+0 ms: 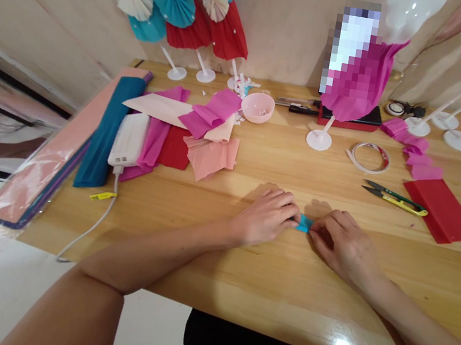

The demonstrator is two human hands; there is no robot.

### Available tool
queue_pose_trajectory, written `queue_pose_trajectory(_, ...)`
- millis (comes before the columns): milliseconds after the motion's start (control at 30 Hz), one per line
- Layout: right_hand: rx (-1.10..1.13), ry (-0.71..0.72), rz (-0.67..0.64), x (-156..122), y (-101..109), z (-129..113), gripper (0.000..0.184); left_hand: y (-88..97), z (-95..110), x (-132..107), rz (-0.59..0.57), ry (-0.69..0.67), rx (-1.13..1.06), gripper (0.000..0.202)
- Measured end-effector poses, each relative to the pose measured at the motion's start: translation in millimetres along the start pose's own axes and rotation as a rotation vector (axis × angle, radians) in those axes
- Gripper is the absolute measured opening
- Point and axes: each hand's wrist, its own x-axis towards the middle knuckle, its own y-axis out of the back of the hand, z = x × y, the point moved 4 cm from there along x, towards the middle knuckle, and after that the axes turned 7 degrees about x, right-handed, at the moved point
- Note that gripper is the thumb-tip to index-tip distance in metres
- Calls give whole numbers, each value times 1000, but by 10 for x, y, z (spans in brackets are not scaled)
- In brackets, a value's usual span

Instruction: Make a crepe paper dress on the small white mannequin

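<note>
Blue folded paper piece [304, 224], one only, pinched between two hands: left hand [266, 216] and right hand [343, 246], each narrowly closed on it; one pair of thread snips [395, 198] lies beyond the right hand.

Between your left hand [267, 216] and right hand [343, 246] shows a small turquoise paper strip [303, 224]. Past your right hand lie a rectangular red paper sheet [441, 210] and green-and-yellow steel snips [395, 198]. Beyond your left hand are a salmon-pink crepe paper piece [210, 158] and a pale pink plastic bowl [257, 107]. Under your hands, the honey-coloured wooden table [185, 235] shows streaky, darker grain.
</note>
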Motion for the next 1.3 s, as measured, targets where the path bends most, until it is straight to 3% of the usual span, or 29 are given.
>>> queue_pose_trajectory(200,-64,69,9,3,21,-51,4,-6,2,-17,39,-44,21,24)
queue_pose_trajectory(500,-74,66,-23,-10,2,-61,5,2,49,-32,7,-72,92,27)
queue_pose_trajectory(700,-30,68,0,-13,29,-106,14,12,87,-41,15,-75,119,25)
queue_pose_trajectory(1033,-51,98,-57,-17,-75,-134,11,1,147,-35,-21,-81,149,24)
queue_pose_trajectory(1300,-206,103,-109,4,119,-79,17,22,143,-29,-30,-61,129,24)
